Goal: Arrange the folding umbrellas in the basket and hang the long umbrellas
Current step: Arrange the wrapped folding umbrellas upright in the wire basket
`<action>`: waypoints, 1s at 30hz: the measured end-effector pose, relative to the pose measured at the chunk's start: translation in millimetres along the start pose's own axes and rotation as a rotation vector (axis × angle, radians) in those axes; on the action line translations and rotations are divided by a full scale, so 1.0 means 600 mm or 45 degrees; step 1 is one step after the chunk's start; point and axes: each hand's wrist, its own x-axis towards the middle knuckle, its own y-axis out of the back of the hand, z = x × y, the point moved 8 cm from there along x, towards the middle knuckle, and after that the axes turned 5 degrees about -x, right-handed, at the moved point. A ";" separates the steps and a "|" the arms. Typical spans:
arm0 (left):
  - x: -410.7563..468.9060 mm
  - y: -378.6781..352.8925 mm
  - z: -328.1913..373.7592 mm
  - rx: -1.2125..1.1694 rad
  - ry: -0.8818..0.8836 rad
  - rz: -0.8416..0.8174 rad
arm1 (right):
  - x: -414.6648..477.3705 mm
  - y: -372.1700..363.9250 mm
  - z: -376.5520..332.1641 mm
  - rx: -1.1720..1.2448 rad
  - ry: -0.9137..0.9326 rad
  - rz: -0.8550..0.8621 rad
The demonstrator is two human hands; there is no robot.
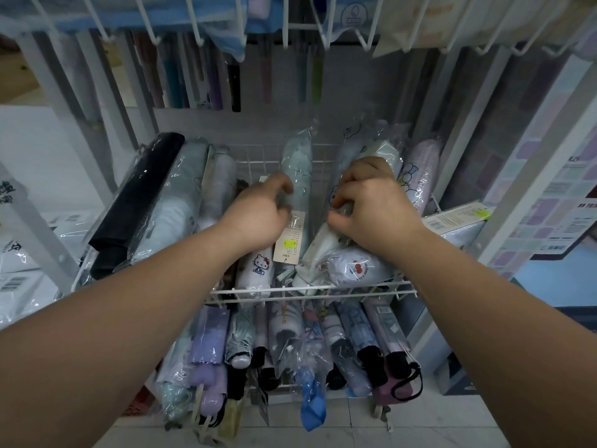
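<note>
Folding umbrellas (181, 195) in clear plastic sleeves fill the upper wire basket (310, 291), lying side by side with their ends pointing towards the back of the rack. The left hand (258, 215) curls its thumb and fingers round the pale teal umbrella (297, 163), which stands more upright than its neighbours near the middle of the basket; a paper tag (289, 237) with a yellow sticker hangs against the umbrella's lower end. Just below that hand lies a white cat-print umbrella (255, 270). The right hand (371, 202) has its fingers bent down, pinching the sleeve of a cream-white umbrella (319, 244) (how firmly it grips is hard to tell through the crinkled plastic), with a cherry-print umbrella (355, 266) touching it underneath. A black umbrella (142, 189) lies at the basket's far left and a lilac umbrella (423, 169) at its far right. More sleeved umbrellas crowd the lower basket (284, 387). Long umbrellas (200, 82) hang at the back of the rack, beneath white wire hooks (287, 27).
</note>
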 end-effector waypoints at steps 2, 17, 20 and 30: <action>0.020 0.009 -0.006 -0.111 0.114 0.116 | 0.001 0.000 -0.001 0.001 0.015 0.004; 0.034 -0.047 0.026 0.055 0.055 -0.148 | 0.008 -0.009 -0.006 -0.041 0.111 0.001; 0.017 -0.056 0.042 0.156 -0.012 -0.198 | 0.010 -0.001 -0.009 -0.017 0.118 0.034; -0.040 -0.050 0.047 0.324 -0.066 -0.333 | 0.029 0.011 0.006 -0.034 0.056 0.033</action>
